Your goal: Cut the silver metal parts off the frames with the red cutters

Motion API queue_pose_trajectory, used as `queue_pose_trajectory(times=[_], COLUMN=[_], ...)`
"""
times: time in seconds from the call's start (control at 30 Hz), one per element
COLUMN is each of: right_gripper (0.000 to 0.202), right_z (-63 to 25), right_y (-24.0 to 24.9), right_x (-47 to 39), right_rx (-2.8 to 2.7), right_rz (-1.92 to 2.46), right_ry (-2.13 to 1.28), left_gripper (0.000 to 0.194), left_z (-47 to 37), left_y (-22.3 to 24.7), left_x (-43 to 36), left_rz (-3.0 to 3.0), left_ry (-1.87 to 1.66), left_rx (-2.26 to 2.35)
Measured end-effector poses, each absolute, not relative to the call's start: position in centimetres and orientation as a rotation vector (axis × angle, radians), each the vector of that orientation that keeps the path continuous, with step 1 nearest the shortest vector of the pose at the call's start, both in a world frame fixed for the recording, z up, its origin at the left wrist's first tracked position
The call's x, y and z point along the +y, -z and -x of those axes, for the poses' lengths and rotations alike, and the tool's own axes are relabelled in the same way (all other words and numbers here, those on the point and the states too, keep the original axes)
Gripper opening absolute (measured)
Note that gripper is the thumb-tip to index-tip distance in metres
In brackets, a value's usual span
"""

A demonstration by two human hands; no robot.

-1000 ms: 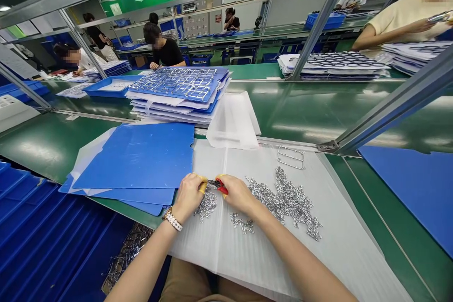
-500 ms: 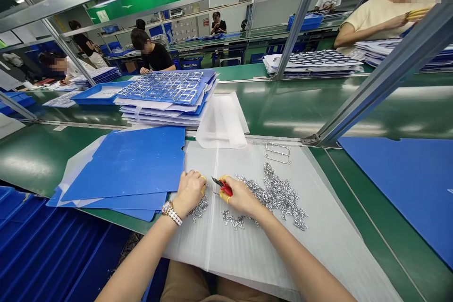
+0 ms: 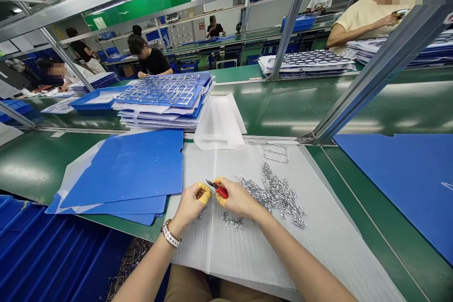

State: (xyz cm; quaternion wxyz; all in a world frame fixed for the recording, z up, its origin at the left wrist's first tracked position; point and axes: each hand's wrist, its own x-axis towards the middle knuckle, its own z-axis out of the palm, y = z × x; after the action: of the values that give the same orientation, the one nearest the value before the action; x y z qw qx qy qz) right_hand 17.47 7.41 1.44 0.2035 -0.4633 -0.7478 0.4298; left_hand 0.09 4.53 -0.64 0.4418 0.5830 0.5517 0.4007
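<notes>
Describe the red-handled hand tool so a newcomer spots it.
Find the translucent white sheet right of the flat blue panels. Over it, the right hand, with yellow finger covers, holds the dark-tipped, red-handled tool. Its red sets it apart from the small, shiny silver pieces nearby.

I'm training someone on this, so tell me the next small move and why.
Probably bring the red-handled cutters to the left hand: its fingers are drawn together, and the right hand holds the cutters with their dark tips pointing that way, close by.
</notes>
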Motion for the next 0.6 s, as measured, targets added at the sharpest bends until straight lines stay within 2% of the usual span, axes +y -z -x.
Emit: queue_pose_trajectory(times=[0.13, 0.37, 0.6], right_gripper=[0.030, 0.035, 0.037], right_z=[-17.1, -16.3, -15.8], right_y=[-1.6, -0.9, 0.2], right_x=[7.4, 6.1, 4.5], right_rx=[-2.023, -1.630, -1.483], right_rz=[1.328, 1.254, 1.211], right_ry=[-1.181, -1.318, -1.257], left_gripper=[0.006, 0.026, 0.030], left_z=[-1.2, -1.7, -1.9], left_y=[0.7, 0.9, 1.1], left_x=[3.8, 3.0, 2.1], left_rz=[-1.251, -0.909, -0.743], left_ry=[-1.090, -1.245, -1.296], left_rx=[1.301, 1.259, 1.226])
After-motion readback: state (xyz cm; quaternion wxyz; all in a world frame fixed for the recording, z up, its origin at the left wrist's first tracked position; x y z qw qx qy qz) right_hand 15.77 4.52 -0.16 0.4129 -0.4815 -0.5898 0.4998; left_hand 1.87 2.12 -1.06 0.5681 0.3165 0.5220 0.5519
